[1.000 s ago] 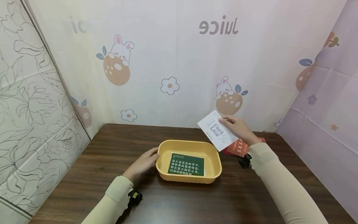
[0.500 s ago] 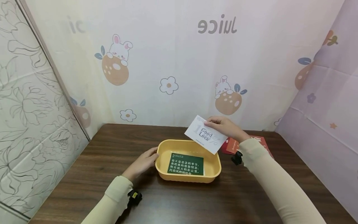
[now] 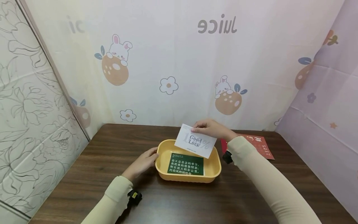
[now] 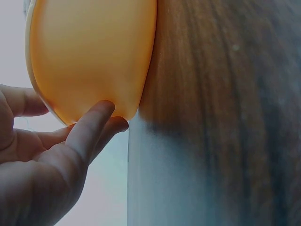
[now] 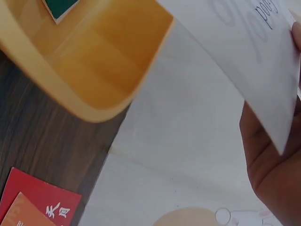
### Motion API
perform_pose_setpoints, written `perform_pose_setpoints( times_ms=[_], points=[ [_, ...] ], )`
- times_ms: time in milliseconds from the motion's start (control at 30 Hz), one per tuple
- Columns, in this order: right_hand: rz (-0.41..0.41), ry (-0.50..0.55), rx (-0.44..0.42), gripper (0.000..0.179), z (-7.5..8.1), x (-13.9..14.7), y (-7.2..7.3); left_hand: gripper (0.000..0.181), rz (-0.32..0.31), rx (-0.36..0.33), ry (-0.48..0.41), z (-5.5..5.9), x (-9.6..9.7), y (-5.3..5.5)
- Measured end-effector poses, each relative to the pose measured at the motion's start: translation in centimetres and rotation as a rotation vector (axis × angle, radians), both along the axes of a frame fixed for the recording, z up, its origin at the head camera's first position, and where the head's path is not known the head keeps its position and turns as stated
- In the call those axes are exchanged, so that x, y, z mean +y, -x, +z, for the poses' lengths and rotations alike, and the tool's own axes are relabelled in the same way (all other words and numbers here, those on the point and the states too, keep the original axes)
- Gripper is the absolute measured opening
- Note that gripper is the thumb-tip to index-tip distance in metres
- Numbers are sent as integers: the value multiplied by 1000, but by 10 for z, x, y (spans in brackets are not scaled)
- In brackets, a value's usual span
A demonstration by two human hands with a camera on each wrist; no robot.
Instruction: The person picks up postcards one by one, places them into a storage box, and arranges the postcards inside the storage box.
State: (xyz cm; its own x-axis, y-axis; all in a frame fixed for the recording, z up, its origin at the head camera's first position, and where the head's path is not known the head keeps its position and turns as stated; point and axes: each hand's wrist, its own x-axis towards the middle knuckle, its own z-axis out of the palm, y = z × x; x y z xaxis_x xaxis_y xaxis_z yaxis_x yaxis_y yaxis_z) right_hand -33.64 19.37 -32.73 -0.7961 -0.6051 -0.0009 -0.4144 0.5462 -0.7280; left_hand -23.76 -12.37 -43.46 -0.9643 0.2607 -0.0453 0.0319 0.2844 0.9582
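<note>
On the dark table (image 3: 165,205) sits the yellow basket (image 3: 184,178), touched by the left hand (image 3: 144,161) with loose fingers, while the right hand (image 3: 211,128) pinches the white card (image 3: 193,143) above its far rim, probably best lowered flat.

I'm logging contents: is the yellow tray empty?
Not empty: a green card lies inside the yellow tray, while the right hand holds a white card over it.
</note>
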Motion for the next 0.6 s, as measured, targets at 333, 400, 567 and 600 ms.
perform_pose_setpoints(
  times_ms=[333, 400, 567, 600],
  points=[
    [113, -96, -19, 20, -13, -17, 5, 48, 5, -4, -1, 0, 0, 0],
    [122, -111, -31, 20, -16, -20, 6, 48, 5, -2, 3, -1, 0, 0],
    [153, -126, -69, 18, -24, -27, 7, 48, -4, 6, 1, -1, -1, 0],
    [163, -132, -69, 18, -26, -28, 7, 48, -7, 6, -3, -1, -1, 0]
  ],
)
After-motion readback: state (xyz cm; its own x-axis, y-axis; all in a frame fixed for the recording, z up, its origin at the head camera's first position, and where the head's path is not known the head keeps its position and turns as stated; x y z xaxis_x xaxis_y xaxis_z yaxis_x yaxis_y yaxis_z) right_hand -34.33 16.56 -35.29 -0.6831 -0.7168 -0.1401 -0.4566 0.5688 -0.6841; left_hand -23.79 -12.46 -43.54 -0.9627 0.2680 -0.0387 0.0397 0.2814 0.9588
